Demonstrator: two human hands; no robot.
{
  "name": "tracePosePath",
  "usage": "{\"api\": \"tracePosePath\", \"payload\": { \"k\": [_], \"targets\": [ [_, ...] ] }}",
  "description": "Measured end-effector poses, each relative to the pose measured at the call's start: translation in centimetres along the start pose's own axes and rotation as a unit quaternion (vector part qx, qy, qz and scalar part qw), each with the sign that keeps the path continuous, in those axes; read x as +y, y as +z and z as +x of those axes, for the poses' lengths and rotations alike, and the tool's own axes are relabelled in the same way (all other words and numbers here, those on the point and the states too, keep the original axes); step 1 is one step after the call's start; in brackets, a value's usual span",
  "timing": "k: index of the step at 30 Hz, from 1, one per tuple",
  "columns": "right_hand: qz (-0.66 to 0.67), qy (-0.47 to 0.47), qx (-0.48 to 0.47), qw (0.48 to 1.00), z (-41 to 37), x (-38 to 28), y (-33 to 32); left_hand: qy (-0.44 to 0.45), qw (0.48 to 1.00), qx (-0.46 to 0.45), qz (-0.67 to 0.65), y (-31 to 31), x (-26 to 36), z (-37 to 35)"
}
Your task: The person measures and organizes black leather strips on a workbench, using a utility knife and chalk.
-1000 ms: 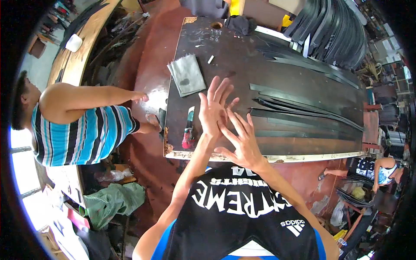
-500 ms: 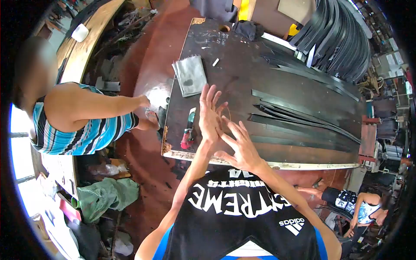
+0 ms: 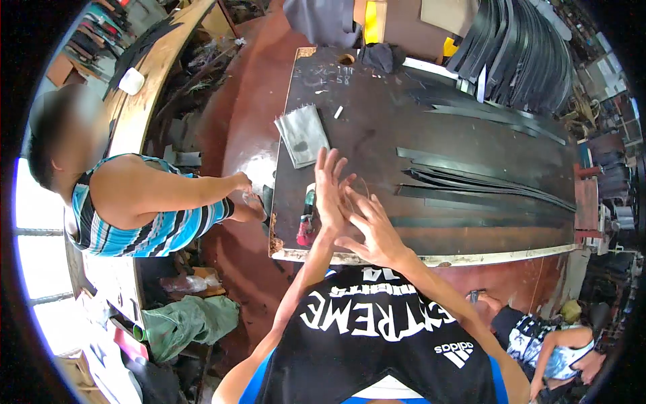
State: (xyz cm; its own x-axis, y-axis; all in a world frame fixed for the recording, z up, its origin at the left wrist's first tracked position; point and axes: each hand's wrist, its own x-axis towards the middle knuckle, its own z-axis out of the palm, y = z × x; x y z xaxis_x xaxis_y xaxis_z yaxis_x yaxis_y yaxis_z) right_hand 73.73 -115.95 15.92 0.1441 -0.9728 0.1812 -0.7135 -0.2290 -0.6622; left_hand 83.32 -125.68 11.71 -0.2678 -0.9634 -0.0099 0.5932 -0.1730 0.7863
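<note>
My left hand (image 3: 330, 195) is raised over the near edge of the dark table (image 3: 377, 135), fingers stretched out. My right hand (image 3: 371, 225) meets it at the palm, its fingers spread and slightly bent. A thin, faint loop (image 3: 367, 185) shows by the fingers; I cannot make out what it is or whether either hand grips it. Left of my left hand lies a knife-like tool (image 3: 305, 229) with a red-wrapped handle. Beyond my fingertips is a folded grey cloth (image 3: 301, 135), with a white chalk piece (image 3: 338, 112) beside it.
Long black strips (image 3: 484, 185) lie across the table's right side. A big bundle of strips (image 3: 515, 54) hangs over the far right corner. One person (image 3: 155, 202) stands at the left, an arm toward the table; another person (image 3: 552, 343) is low at the right.
The view has shifted, so the table appears lower and further right. My hands keep nearly the same pose. The person at the lower right is bent lower.
</note>
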Motion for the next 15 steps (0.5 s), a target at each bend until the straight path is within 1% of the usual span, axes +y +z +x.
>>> {"api": "tracePosePath", "payload": {
  "k": [2,4,5,6,8,10,11,12,14,15],
  "targets": [
    [0.038,0.016,-0.016,0.999,-0.6,0.4,-0.2,-0.022,1.000,0.007,0.014,0.0,-0.7,-0.1],
    [0.050,0.015,-0.009,0.999,-1.3,0.4,-0.3,-0.063,0.997,0.010,0.051,0.4,-0.6,-0.1],
    [0.065,0.039,-0.012,0.997,-1.9,0.5,-0.2,-0.073,0.997,0.001,0.036,-0.1,-1.5,0.1],
    [0.077,0.064,-0.014,0.995,-2.3,0.7,-0.2,-0.080,0.997,0.013,0.015,0.2,-1.4,-0.1],
    [0.069,0.067,-0.015,0.995,-2.7,0.8,-0.3,-0.096,0.995,0.006,0.033,1.0,-1.2,-0.3],
    [0.112,0.091,0.009,0.990,-2.9,0.6,-0.3,-0.101,0.994,-0.005,0.036,0.9,-1.4,-0.3],
    [0.119,0.099,-0.013,0.988,-3.0,0.6,-0.5,-0.108,0.993,-0.012,0.042,0.9,-1.5,-0.3],
    [0.115,0.098,-0.010,0.989,-3.1,0.7,-0.3,-0.105,0.994,-0.016,0.039,1.0,-1.4,-0.3],
    [0.121,0.087,-0.023,0.989,-2.9,0.9,0.2,-0.109,0.990,-0.039,0.081,1.2,-1.0,-0.4],
    [0.097,0.083,-0.033,0.991,-2.5,0.8,-0.1,-0.112,0.990,-0.033,0.081,1.4,-0.8,-0.5]
  ]
}}
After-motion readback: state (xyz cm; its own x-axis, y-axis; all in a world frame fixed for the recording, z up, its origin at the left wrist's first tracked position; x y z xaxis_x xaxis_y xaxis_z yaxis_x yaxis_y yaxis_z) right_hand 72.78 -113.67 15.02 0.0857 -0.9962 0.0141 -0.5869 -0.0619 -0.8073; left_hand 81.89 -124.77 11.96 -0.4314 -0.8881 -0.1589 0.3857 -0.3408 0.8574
